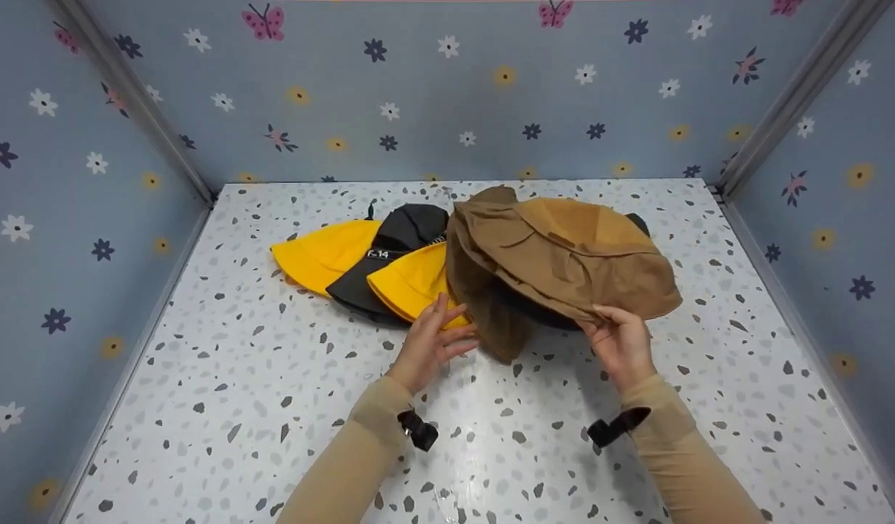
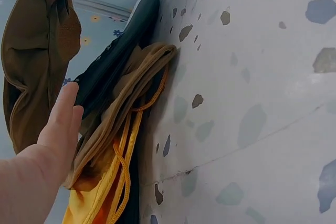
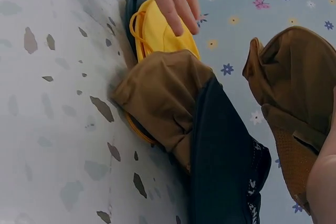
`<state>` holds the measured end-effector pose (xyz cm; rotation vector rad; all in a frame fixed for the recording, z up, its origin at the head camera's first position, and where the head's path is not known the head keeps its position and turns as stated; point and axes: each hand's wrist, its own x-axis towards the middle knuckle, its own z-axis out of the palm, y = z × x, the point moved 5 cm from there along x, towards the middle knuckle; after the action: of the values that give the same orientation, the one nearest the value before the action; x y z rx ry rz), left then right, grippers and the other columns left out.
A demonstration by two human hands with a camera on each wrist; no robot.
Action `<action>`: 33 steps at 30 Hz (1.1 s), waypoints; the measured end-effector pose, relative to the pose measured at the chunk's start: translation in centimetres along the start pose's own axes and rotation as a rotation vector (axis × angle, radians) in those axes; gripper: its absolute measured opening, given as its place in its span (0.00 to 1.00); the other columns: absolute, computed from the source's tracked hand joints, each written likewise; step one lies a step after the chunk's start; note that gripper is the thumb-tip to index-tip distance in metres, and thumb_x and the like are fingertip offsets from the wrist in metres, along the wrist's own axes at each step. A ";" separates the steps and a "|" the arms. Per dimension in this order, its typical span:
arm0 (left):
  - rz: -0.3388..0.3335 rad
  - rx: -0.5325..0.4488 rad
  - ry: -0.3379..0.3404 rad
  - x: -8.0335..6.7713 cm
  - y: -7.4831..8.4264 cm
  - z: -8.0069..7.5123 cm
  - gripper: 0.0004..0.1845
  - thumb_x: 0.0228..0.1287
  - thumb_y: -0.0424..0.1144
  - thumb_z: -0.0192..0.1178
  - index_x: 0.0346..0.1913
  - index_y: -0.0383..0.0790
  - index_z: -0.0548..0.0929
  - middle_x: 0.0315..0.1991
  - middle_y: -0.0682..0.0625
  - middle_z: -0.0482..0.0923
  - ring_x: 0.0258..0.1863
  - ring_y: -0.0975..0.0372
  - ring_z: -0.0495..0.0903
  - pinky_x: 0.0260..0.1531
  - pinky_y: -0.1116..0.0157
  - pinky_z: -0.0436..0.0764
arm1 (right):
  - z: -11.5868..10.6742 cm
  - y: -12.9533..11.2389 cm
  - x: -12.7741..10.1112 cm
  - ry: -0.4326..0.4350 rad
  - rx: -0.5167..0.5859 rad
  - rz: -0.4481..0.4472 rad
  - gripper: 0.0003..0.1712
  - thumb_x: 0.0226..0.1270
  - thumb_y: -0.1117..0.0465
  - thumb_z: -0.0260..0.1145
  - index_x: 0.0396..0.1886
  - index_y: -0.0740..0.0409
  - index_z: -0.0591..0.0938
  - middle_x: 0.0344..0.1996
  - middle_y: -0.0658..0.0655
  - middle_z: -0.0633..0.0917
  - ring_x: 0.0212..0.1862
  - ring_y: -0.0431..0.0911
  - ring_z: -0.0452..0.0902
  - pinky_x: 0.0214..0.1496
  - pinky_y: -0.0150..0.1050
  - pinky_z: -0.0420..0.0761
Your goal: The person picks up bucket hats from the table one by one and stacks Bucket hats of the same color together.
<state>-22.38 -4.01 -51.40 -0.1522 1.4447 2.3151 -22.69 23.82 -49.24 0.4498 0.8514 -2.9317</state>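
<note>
Nearest to the person, the brown hat [image 1: 564,255] is being held up by the right hand [image 1: 622,342]; its brim edge is being pinched betw. thumb and curled fingers, so the hat is hanging lifted off the pile, tilted toward the far wall. The left hand [image 1: 433,342] is being kept spread, fingers straight and relaxed, and is being laid against the near yellow hat [image 1: 411,284] just beside the brown flap; nothing is being gripped by it.

Judged from this, a sorting or taking-off step is being done: the top hat is being separated from the stack. For the next move a free spot on the speckled table [image 1: 273,407] is probably needed, and the left hand should be holding the lower hats down so they are not being dragged along.

Farther back, the black hat [image 1: 396,240] and a second yellow hat [image 1: 320,251] are being overlapped by the nearer ones. Another dark hat under the brown one is being mostly hidden; its shape cannot be told. In the right wrist view a 2nd brownish piece [image 3: 163,98] is being seen on the pile, but whether it is a separate hat is not clear. The label text on the black hat is too small to be read fully.
</note>
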 end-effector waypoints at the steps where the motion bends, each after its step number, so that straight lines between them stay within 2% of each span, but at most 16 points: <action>1: 0.005 -0.016 -0.010 0.0 0.0 0.1 0.47 0.71 0.65 0.48 0.79 0.41 0.42 0.75 0.40 0.59 0.68 0.43 0.70 0.57 0.53 0.80 | 0.0 0.2 -0.1 -0.003 -0.026 0.006 0.16 0.72 0.79 0.42 0.52 0.66 0.70 0.45 0.63 0.83 0.46 0.52 0.86 0.47 0.42 0.86; 4: 0.009 -0.069 -0.036 -0.1 -0.2 0.3 0.46 0.74 0.61 0.47 0.79 0.41 0.39 0.76 0.38 0.57 0.68 0.41 0.70 0.56 0.51 0.80 | -0.1 1.0 -0.4 0.010 -0.106 0.019 0.17 0.72 0.78 0.41 0.55 0.64 0.66 0.46 0.60 0.79 0.44 0.49 0.85 0.47 0.39 0.85; 6: 0.016 -0.094 -0.049 -0.2 -0.2 0.4 0.44 0.75 0.60 0.47 0.79 0.41 0.41 0.75 0.36 0.57 0.67 0.40 0.70 0.56 0.50 0.80 | -0.1 1.5 -0.6 0.018 -0.141 0.036 0.17 0.72 0.78 0.40 0.55 0.64 0.65 0.46 0.59 0.78 0.43 0.47 0.85 0.46 0.38 0.85; 9: 0.031 -0.122 -0.064 -0.2 -0.2 0.8 0.41 0.73 0.60 0.50 0.77 0.40 0.49 0.73 0.34 0.61 0.65 0.41 0.72 0.56 0.49 0.80 | 0.0 2.2 -0.8 0.032 -0.162 0.051 0.14 0.71 0.78 0.40 0.50 0.68 0.69 0.41 0.60 0.79 0.38 0.47 0.84 0.39 0.37 0.84; 13: 0.046 -0.171 -0.067 -0.3 0.1 1.2 0.39 0.68 0.62 0.55 0.72 0.41 0.61 0.67 0.37 0.70 0.57 0.48 0.81 0.56 0.48 0.80 | 0.1 3.1 -1.1 0.025 -0.188 0.069 0.16 0.69 0.79 0.40 0.37 0.69 0.75 0.33 0.59 0.80 0.32 0.46 0.82 0.33 0.36 0.82; 15: 0.044 -0.202 -0.056 -0.3 0.2 1.2 0.38 0.67 0.62 0.57 0.70 0.41 0.64 0.65 0.39 0.73 0.52 0.52 0.84 0.56 0.48 0.80 | 0.2 3.4 -1.2 0.018 -0.206 0.081 0.17 0.68 0.80 0.40 0.35 0.68 0.76 0.32 0.58 0.80 0.30 0.45 0.80 0.33 0.35 0.81; 17: 0.032 -0.229 -0.050 -0.4 0.3 1.2 0.38 0.67 0.62 0.57 0.71 0.42 0.66 0.64 0.40 0.74 0.52 0.51 0.84 0.56 0.47 0.80 | 0.3 3.7 -1.3 0.015 -0.221 0.094 0.15 0.68 0.80 0.41 0.36 0.69 0.75 0.33 0.59 0.79 0.31 0.45 0.80 0.33 0.34 0.80; 19: 0.012 -0.243 -0.046 -0.5 0.2 1.1 0.37 0.68 0.63 0.55 0.71 0.44 0.65 0.65 0.40 0.72 0.53 0.50 0.83 0.57 0.46 0.79 | 0.4 3.9 -1.4 0.006 -0.235 0.107 0.14 0.68 0.80 0.41 0.42 0.69 0.73 0.37 0.59 0.79 0.33 0.45 0.80 0.34 0.34 0.80; 22: -0.022 -0.249 -0.031 -0.5 0.1 1.0 0.36 0.69 0.64 0.53 0.73 0.48 0.63 0.66 0.40 0.71 0.54 0.50 0.82 0.58 0.47 0.79 | 0.5 4.1 -1.4 -0.003 -0.256 0.122 0.16 0.68 0.80 0.41 0.51 0.67 0.67 0.43 0.59 0.77 0.36 0.45 0.80 0.36 0.35 0.81; 25: -0.036 -0.261 -0.003 -0.4 0.1 0.9 0.37 0.69 0.64 0.52 0.73 0.48 0.63 0.66 0.41 0.71 0.52 0.52 0.83 0.55 0.51 0.81 | 0.6 4.2 -1.4 -0.011 -0.276 0.133 0.20 0.67 0.80 0.41 0.56 0.65 0.64 0.47 0.58 0.75 0.39 0.45 0.80 0.38 0.35 0.81; 29: -0.035 -0.296 0.033 -0.3 0.1 0.9 0.36 0.68 0.63 0.55 0.70 0.46 0.65 0.60 0.44 0.75 0.49 0.56 0.84 0.48 0.57 0.84 | 0.6 4.3 -1.3 -0.026 -0.290 0.136 0.21 0.67 0.79 0.42 0.57 0.63 0.63 0.48 0.58 0.74 0.39 0.45 0.79 0.38 0.35 0.81; 33: -0.011 -0.333 0.047 -0.4 0.3 0.9 0.28 0.72 0.56 0.55 0.65 0.43 0.69 0.51 0.48 0.80 0.43 0.58 0.86 0.42 0.59 0.86 | 0.7 4.4 -1.4 -0.048 -0.302 0.131 0.19 0.66 0.79 0.42 0.54 0.64 0.65 0.44 0.58 0.76 0.37 0.45 0.79 0.36 0.35 0.80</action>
<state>-22.02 -3.40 -50.64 -0.3088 1.0646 2.5419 -20.99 19.69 -50.51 0.3947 1.1840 -2.6240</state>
